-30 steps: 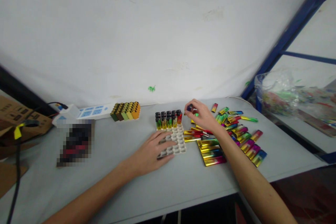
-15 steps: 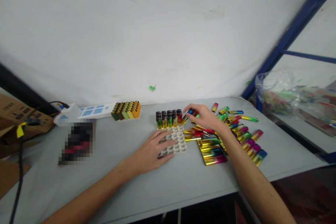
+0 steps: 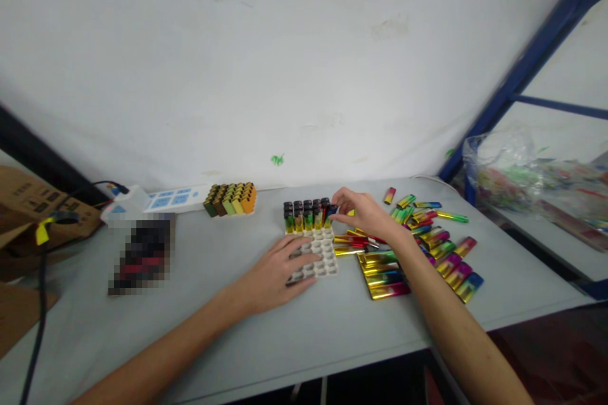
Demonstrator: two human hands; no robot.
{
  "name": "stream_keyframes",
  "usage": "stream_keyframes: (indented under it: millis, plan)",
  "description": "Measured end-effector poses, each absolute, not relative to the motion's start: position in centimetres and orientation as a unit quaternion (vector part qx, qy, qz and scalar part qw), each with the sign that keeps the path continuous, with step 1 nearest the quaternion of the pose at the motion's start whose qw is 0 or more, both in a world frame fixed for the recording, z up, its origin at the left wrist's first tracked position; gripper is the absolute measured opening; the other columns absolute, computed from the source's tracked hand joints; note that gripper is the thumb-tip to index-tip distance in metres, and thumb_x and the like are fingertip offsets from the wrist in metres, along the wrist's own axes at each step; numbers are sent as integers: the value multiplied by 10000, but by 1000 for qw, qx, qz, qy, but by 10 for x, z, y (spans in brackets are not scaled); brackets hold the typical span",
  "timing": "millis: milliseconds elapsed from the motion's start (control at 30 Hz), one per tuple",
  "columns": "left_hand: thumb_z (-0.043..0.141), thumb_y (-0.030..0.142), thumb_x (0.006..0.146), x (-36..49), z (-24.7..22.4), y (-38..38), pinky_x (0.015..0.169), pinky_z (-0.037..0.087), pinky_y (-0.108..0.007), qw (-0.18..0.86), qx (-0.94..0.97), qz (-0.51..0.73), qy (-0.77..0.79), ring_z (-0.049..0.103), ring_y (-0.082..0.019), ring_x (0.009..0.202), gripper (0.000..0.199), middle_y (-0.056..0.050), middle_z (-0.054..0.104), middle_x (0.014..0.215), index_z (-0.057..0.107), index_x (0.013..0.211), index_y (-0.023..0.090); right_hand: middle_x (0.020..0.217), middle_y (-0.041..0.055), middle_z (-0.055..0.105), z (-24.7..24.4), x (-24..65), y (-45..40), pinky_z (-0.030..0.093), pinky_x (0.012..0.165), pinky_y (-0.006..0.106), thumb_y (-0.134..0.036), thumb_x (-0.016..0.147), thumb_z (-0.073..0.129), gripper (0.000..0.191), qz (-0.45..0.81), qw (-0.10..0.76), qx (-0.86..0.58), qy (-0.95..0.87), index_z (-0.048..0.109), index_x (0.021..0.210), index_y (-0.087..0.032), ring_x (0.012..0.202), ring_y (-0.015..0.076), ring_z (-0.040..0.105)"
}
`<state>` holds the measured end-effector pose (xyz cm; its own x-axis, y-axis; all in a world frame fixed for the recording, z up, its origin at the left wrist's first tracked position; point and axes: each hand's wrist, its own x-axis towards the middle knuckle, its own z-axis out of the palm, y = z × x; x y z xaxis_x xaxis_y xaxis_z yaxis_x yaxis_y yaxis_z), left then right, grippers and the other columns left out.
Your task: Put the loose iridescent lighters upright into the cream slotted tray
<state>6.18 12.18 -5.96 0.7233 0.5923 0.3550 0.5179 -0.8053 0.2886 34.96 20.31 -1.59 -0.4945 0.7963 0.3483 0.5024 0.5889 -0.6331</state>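
Fingers spread, my left hand (image 3: 280, 269) lies over the left part of a pale tray (image 3: 327, 259) with rows of slots. Several black-topped lighters (image 3: 308, 215) stand upright in the tray's far rows. At the tray's far right corner, my right hand (image 3: 363, 210) pinches a dark-blue-ended lighter (image 3: 333, 209) between thumb and fingers, beside the standing ones. Many shiny multicoloured lighters (image 3: 387, 275) lie loose or side by side to the right of the tray, partly hidden under my right forearm.
A full block of yellow and green lighters (image 3: 231, 200) stands at the back left. Beyond it are a white power strip (image 3: 173, 199), a blurred dark item (image 3: 145, 256) and cardboard (image 3: 45, 209). Plastic bags (image 3: 503, 164) sit right, behind a blue frame (image 3: 503, 85).
My right hand has moved slightly left, and its lighter is now upright against the far row's right end. My left hand stays on the tray. The view has shifted slightly.
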Motion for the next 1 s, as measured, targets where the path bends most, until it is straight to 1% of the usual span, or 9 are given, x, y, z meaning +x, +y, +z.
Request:
stream_keyframes:
  millis: [167, 267, 467, 633, 767, 833, 900, 1000]
  plan:
    - [706, 360, 1024, 62, -62, 124, 1195, 469, -522, 79, 928, 215, 295, 544, -312, 1394, 370, -111, 588, 1499, 700, 1391, 314, 954, 23, 763, -17, 347, 203, 552, 741, 285, -309, 951, 746, 179, 209, 291, -376, -854, 661, 1091, -234, 765, 169, 715]
    - [710, 384, 1023, 63, -63, 125, 1192, 473, -509, 75, 926, 223, 295, 557, -300, 1376, 370, -104, 602, 1470, 705, 1389, 332, 978, 26, 770, -17, 346, 202, 541, 742, 283, -298, 954, 744, 182, 197, 285, -381, -857, 665, 1106, -237, 771, 168, 712]
    - [686, 403, 1038, 66, -62, 123, 1194, 469, -513, 70, 925, 220, 301, 559, -297, 1362, 359, -107, 610, 1438, 707, 1391, 341, 918, 22, 763, -20, 346, 204, 522, 721, 294, -342, 946, 772, 254, 182, 270, -401, -856, 619, 1118, -235, 772, 184, 698]
    - [687, 399, 1036, 68, -62, 122, 1183, 482, -498, 67, 921, 234, 304, 568, -291, 1338, 345, -101, 620, 1411, 717, 1376, 344, 899, 24, 769, -25, 347, 207, 530, 713, 297, -353, 928, 790, 256, 192, 269, -401, -854, 636, 1092, -232, 768, 187, 698]
    - [692, 402, 1033, 69, -63, 121, 1180, 483, -506, 62, 920, 236, 306, 559, -298, 1350, 344, -103, 611, 1426, 721, 1370, 341, 898, 25, 776, -24, 349, 207, 545, 729, 311, -338, 920, 800, 244, 200, 267, -398, -855, 662, 1089, -229, 760, 186, 697]
    - [693, 411, 1031, 69, -64, 121, 1175, 483, -516, 58, 921, 233, 307, 557, -304, 1350, 347, -107, 606, 1438, 722, 1368, 336, 900, 29, 781, -21, 349, 205, 553, 738, 316, -362, 922, 804, 246, 205, 263, -396, -855, 674, 1081, -227, 763, 188, 705]
    - [690, 406, 1032, 69, -64, 121, 1172, 484, -523, 54, 921, 232, 308, 554, -310, 1353, 345, -111, 606, 1442, 723, 1367, 329, 893, 35, 783, -16, 351, 203, 554, 742, 314, -429, 945, 778, 249, 203, 266, -401, -853, 688, 1052, -224, 776, 192, 715]
    - [689, 394, 1030, 69, -66, 121, 1164, 491, -523, 53, 920, 233, 312, 552, -317, 1359, 339, -116, 606, 1452, 729, 1358, 323, 866, 46, 780, -9, 359, 204, 538, 752, 320, -497, 1017, 665, 284, 160, 293, -430, -839, 701, 965, -220, 787, 204, 721]
